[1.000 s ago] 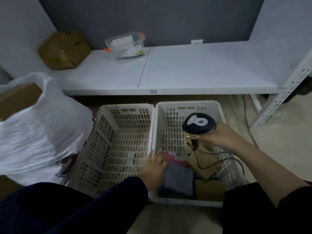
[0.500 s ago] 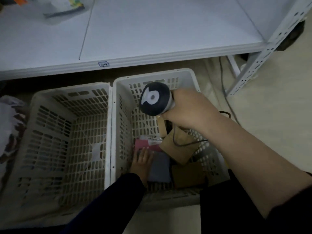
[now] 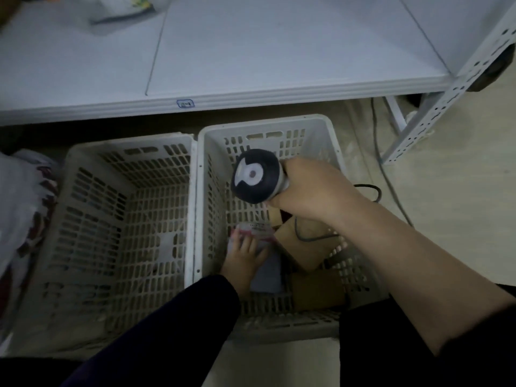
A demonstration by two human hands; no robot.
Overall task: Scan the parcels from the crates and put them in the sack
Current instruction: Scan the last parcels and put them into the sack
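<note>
Looking straight down, in dim light, at two white slatted crates side by side on a pale floor, rims touching, just in front of a low white shelf [image 3: 279, 51]. In the left crate [image 3: 131, 145], a small pale scrap [image 3: 167, 244] on the bottom, too blurred to identify. In the right crate [image 3: 205, 169], a cluster of parcels toward the near side: a soft grey parcel [image 3: 268, 275], a pink parcel [image 3: 258, 229] with a white printed label just beyond it, a tilted brown parcel [image 3: 305, 248] to their right, and a brown box [image 3: 318, 291] lying flat by the near wall.

Left hand [image 3: 245, 254], in a dark sleeve, reaching down into the right crate, fingers straight and spread, laid flat on the grey parcel, fingertips touching the pink parcel, not curled round either.

Right hand [image 3: 312, 191], forearm bare, held above the same crate, fingers wrapped tight round the handle of a scanner [image 3: 255, 175]. Round dark scanner head, white patch on top, hovering over the parcels, apart from them. Dark cable [image 3: 307, 239] looping from beneath the right hand across the tilted brown parcel.

At the far left edge, part of a white sack [image 3: 16, 196] with dark red print, just beside the left crate. At the shelf's far left, a clear container [image 3: 122, 8], blurred. At right, a perforated white post [image 3: 446, 99] standing on the floor.
</note>
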